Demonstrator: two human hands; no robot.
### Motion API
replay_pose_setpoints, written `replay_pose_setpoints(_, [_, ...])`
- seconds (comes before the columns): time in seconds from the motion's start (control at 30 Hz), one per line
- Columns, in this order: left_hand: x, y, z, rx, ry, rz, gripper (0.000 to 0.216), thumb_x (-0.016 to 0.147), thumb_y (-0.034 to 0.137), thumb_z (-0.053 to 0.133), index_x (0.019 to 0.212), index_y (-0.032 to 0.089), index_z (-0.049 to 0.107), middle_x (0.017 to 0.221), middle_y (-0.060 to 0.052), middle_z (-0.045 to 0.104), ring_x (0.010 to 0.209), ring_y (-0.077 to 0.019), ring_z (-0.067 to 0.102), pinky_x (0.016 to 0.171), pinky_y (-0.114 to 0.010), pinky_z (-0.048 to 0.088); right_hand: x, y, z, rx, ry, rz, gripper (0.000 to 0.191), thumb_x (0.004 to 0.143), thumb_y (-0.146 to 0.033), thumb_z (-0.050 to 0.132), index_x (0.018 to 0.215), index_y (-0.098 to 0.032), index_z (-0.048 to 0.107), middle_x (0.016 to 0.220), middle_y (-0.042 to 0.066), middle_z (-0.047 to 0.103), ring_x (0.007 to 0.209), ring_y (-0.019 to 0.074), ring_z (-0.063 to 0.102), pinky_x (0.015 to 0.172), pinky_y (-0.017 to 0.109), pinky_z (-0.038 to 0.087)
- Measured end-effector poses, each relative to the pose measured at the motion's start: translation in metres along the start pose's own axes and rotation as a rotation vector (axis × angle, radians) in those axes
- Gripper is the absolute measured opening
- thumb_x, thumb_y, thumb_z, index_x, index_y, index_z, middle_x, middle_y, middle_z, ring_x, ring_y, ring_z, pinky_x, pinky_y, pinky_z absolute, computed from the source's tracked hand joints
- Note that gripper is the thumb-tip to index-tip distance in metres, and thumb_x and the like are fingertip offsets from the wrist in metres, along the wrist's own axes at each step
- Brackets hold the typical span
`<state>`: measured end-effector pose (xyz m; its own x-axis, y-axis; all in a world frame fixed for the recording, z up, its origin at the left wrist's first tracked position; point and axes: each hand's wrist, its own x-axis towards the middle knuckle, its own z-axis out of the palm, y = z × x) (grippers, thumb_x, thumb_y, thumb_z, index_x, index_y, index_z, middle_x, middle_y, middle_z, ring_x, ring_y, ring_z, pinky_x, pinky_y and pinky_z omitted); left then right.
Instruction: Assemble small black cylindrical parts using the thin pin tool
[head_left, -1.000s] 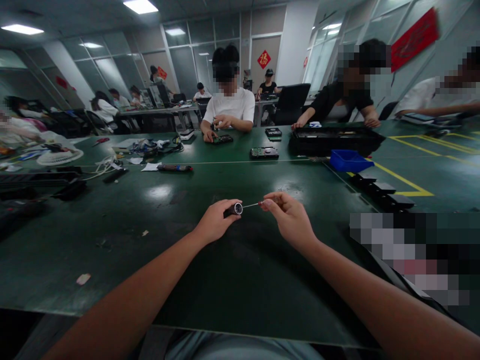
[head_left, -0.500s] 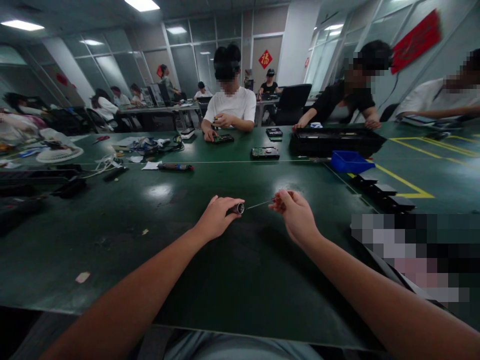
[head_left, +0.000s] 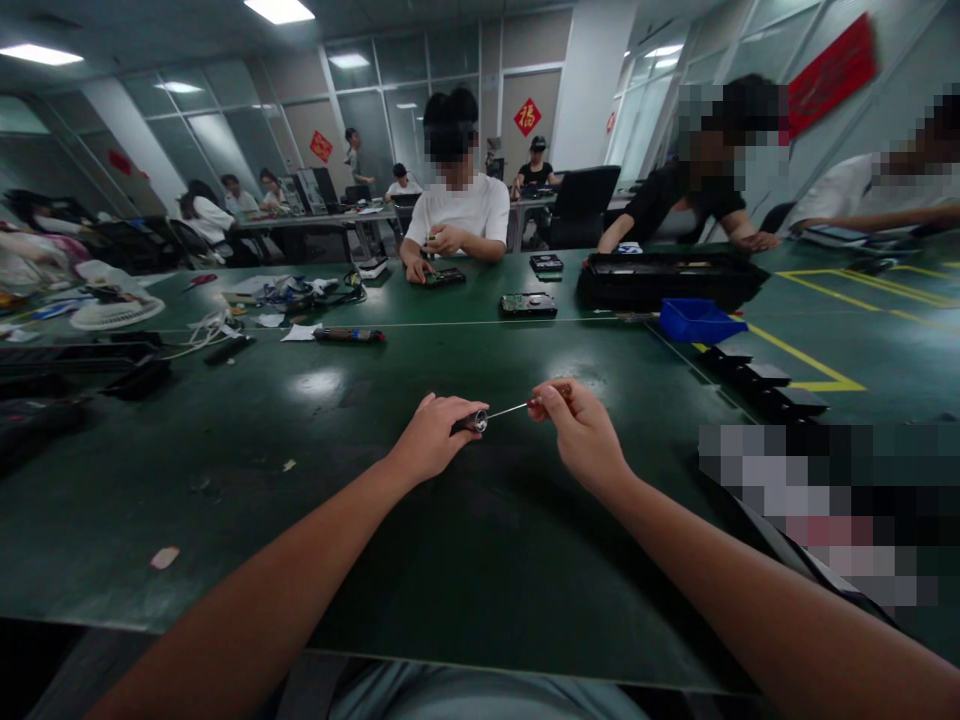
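Observation:
My left hand [head_left: 431, 438] is closed around a short metal cylinder [head_left: 481, 421], its round open end turned to the right. Most of the cylinder is hidden by my fingers and palm. In my right hand [head_left: 589, 435] is a thin screwdriver [head_left: 508, 410], gripped by its handle, which my fingers largely cover. Its slim shaft points left, and the tip is at the cylinder's open end; I cannot tell whether it touches or goes inside. Both hands are low over the green table [head_left: 420, 590].
Ahead lies a circuit-board device [head_left: 529, 304]. A blue bin [head_left: 701, 320], a long black tray [head_left: 671, 280] and several black blocks [head_left: 769, 378] sit to the right. Tangled cables [head_left: 214, 325] and a dark tool [head_left: 349, 335] lie left. A person in white [head_left: 469, 215] works opposite.
My right hand has turned and moved slightly left, bringing the screwdriver's tip closer to the cylinder's open end. My left hand has stayed almost in place.

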<state>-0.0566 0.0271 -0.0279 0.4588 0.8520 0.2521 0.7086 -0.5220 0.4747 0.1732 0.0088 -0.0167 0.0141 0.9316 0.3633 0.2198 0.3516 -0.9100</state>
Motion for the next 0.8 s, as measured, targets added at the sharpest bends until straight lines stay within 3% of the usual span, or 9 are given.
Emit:
replay_pose_setpoints(0.43, [0.0005,0.0017,-0.0003,0.07,-0.032,0.014,0.038,0.092,0.02,0.064,0.129,0.029,0.064,0.127,-0.006,0.067,0.122,-0.0262,0.057,0.119,-0.063,0.018,-0.0029,-0.0061,-0.0001,-0.278,-0.037,-0.052,0.022,0.098,-0.04,0.048,0.091,-0.022,0.059,0.08,0.005,0.072,0.078,0.0226,0.07,0.072,0.036,0.048])
replay_pose_setpoints(0.5, [0.0012,0.0014,-0.0006,0.045,-0.019,-0.002,0.037,0.091,0.021,0.065,0.128,0.027,0.065,0.125,-0.006,0.068,0.121,-0.0264,0.058,0.118,-0.06,0.022,-0.0024,-0.0063,-0.0006,-0.306,-0.011,-0.07,0.021,0.097,-0.039,0.048,0.09,-0.022,0.059,0.079,0.004,0.071,0.076,0.0221,0.07,0.07,0.034,0.047])
replay_pose_setpoints(0.63, [0.0015,-0.0006,-0.0008,-0.117,0.073,-0.085,0.037,0.086,0.024,0.071,0.123,0.023,0.067,0.118,-0.007,0.069,0.11,-0.0261,0.062,0.104,-0.046,0.044,-0.0021,-0.0062,-0.0019,-0.32,0.019,-0.081,0.021,0.098,-0.038,0.048,0.09,-0.022,0.058,0.076,0.004,0.07,0.073,0.0212,0.068,0.068,0.033,0.046])
replay_pose_setpoints(0.8, [0.0021,-0.0038,0.0009,-0.433,0.199,-0.194,0.04,0.088,0.024,0.067,0.127,0.021,0.059,0.117,-0.009,0.067,0.106,-0.0233,0.063,0.098,-0.04,0.047,-0.0037,-0.0047,-0.0026,-0.309,0.015,-0.08,0.021,0.099,-0.038,0.048,0.091,-0.022,0.06,0.077,0.004,0.07,0.074,0.0209,0.068,0.069,0.033,0.046])
